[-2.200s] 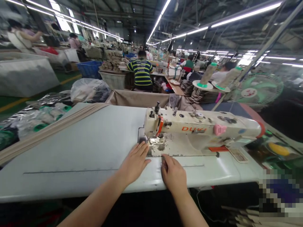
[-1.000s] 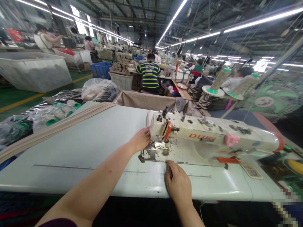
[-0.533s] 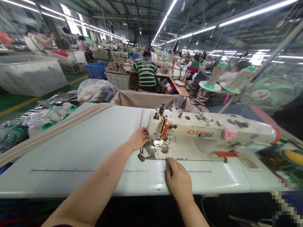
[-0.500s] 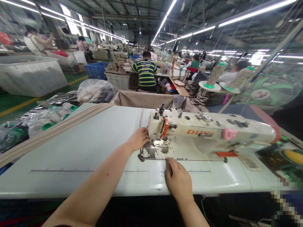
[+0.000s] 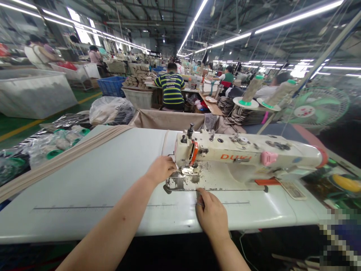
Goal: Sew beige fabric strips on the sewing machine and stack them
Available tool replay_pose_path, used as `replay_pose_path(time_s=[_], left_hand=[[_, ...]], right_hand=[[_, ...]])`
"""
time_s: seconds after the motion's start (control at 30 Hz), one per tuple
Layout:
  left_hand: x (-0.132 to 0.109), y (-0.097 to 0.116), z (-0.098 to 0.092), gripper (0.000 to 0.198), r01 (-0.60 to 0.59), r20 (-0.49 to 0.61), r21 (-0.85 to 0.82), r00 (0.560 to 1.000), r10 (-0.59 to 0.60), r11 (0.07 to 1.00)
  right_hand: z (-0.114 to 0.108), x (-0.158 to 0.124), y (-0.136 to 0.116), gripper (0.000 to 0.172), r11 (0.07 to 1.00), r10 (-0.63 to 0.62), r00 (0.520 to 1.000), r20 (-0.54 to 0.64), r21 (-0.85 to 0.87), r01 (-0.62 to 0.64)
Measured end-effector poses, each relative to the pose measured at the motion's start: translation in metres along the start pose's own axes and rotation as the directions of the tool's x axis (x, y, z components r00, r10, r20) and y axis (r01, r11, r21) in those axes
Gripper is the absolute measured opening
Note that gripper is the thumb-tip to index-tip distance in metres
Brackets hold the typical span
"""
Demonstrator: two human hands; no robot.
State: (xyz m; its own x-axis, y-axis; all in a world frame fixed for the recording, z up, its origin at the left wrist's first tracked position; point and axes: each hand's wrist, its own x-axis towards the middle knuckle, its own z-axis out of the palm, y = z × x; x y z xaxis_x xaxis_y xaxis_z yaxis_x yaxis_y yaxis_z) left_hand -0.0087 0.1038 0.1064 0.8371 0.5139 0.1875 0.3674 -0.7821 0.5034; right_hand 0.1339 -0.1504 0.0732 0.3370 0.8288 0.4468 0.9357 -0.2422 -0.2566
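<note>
On a white sewing table (image 5: 93,173) stands a cream industrial sewing machine (image 5: 242,156) with an orange finger guard. My left hand (image 5: 161,169) is at the left of the machine head, its fingers drawn together close beside the presser foot (image 5: 189,170). Whatever lies between those fingertips is too small to make out. A thin pale strip (image 5: 165,141) runs across the table behind that hand. My right hand (image 5: 212,210) rests at the front edge of the machine bed, thumb and fingers curled together; anything inside is hidden.
Long beige fabric strips (image 5: 70,156) drape over the table's left side. Bagged thread cones (image 5: 59,145) lie beyond them. Behind the table is a fabric-lined bin (image 5: 169,119). Thread cones (image 5: 251,92) and a green fan (image 5: 316,109) stand at right. A person in a striped shirt (image 5: 170,88) sits ahead.
The camera view has shifted slightly. My left hand has come a little nearer to me along the machine head, and its fingers look more bunched. My right hand stays in place.
</note>
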Motion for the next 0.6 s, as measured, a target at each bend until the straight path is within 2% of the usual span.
replay_pose_path(time_s=[0.3, 0.6], left_hand=[[-0.004, 0.005, 0.002, 0.008, 0.197, 0.011, -0.089, 0.980, -0.197, 0.976], [-0.035, 0.041, 0.013, 0.012, 0.283, -0.016, -0.132, 0.958, -0.288, 0.950]], right_hand=[[0.000, 0.000, -0.001, 0.039, 1.000, -0.006, 1.000, -0.013, -0.009, 0.006], [0.000, -0.002, -0.002, 0.043, 1.000, 0.022, 1.000, -0.002, -0.009, -0.022]])
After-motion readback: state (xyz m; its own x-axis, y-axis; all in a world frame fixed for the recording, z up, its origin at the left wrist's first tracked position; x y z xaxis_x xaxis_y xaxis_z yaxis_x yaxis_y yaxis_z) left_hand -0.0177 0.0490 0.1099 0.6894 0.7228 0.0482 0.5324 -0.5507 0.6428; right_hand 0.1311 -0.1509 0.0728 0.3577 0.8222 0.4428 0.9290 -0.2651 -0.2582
